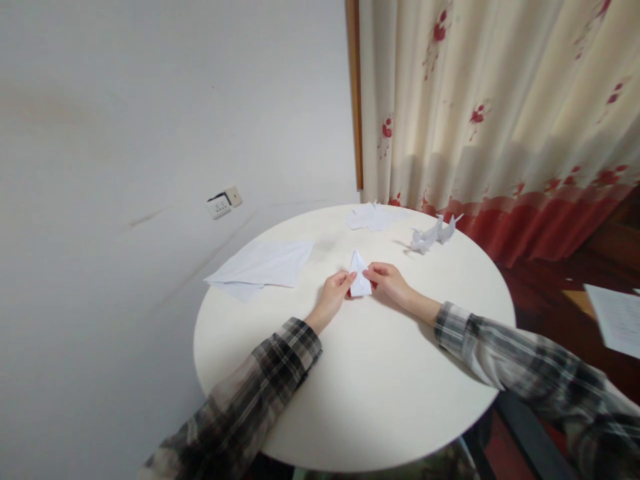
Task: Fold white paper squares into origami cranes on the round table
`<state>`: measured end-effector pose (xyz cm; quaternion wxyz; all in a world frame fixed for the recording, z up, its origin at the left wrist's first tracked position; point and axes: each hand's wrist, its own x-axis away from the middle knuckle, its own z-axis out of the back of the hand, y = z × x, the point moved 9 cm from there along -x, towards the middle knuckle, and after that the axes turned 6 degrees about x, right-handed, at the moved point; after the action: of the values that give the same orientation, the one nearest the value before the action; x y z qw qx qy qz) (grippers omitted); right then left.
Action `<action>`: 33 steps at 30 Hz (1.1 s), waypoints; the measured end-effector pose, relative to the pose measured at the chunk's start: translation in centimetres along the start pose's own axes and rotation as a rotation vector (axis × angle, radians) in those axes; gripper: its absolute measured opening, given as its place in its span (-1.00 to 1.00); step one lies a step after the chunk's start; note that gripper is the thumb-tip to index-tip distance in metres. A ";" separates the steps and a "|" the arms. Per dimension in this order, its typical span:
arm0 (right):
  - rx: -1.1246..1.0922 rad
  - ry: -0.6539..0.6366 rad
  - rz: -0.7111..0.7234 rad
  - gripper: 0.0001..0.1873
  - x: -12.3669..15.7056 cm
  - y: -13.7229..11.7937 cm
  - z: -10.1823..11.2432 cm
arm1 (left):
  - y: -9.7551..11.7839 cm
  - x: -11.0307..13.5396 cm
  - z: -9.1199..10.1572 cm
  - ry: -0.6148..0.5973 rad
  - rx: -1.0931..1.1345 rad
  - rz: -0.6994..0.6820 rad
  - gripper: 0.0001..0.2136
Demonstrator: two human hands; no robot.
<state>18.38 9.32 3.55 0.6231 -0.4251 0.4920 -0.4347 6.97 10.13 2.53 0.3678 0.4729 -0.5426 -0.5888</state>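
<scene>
A small folded white paper piece [359, 275], pointed at its far end, lies on the round white table [375, 387] near the middle. My left hand [334, 293] pinches its left edge with closed fingers. My right hand [387, 279] pinches its right edge the same way. Both plaid sleeves reach in from the near side.
Flat white paper sheets [263, 267] lie at the table's left. More folded paper [373, 217] sits at the far edge, with two finished paper cranes [433, 235] to its right. A floral curtain [500, 120] hangs behind; a wall socket [223, 202] is on the left wall.
</scene>
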 end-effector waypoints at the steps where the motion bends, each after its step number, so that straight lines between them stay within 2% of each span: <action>1: 0.008 0.022 0.008 -0.66 0.0 0.0 0.3 | -0.3 0.0 -0.4 -0.032 0.019 0.033 -0.59; 4: 0.026 0.103 0.032 -0.66 -0.1 0.1 1.2 | -1.2 0.1 -1.5 -0.147 0.012 0.123 -0.59; 6: 0.027 0.129 0.038 -0.65 -0.2 0.1 1.5 | -1.4 0.2 -1.8 -0.183 -0.014 0.152 -0.62; 8: 0.017 0.122 0.044 -0.66 -0.3 0.2 1.4 | -1.4 0.2 -1.7 -0.160 -0.020 0.148 -0.64; 11: 0.021 0.132 0.053 -0.67 -0.3 0.1 1.5 | -0.8 0.1 -0.8 -0.057 0.020 0.104 -0.67; 14: 0.124 0.163 0.043 -0.67 -0.1 0.1 1.7 | -0.3 0.1 0.3 0.058 0.055 0.077 -0.69; 16: 0.227 0.118 0.044 -0.66 0.1 -0.1 1.2 | -0.2 0.1 0.7 0.093 0.063 0.068 -0.70; 20: 0.368 0.011 0.086 -0.61 0.5 -0.7 0.0 | 0.2 0.2 0.4 0.070 0.010 0.034 -0.71; 25: 0.465 0.056 0.072 -0.55 0.5 -0.7 0.5 | 0.9 0.6 0.2 0.079 -0.130 -0.041 -0.74; 33: 0.531 0.027 0.099 -0.53 0.6 -0.8 0.2 | 1.1 0.7 -0.1 0.056 -0.220 -0.091 -0.78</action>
<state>18.53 8.57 4.25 0.7266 -0.2166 0.3891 -0.5232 6.80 9.29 3.54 0.4054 0.4698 -0.4424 -0.6475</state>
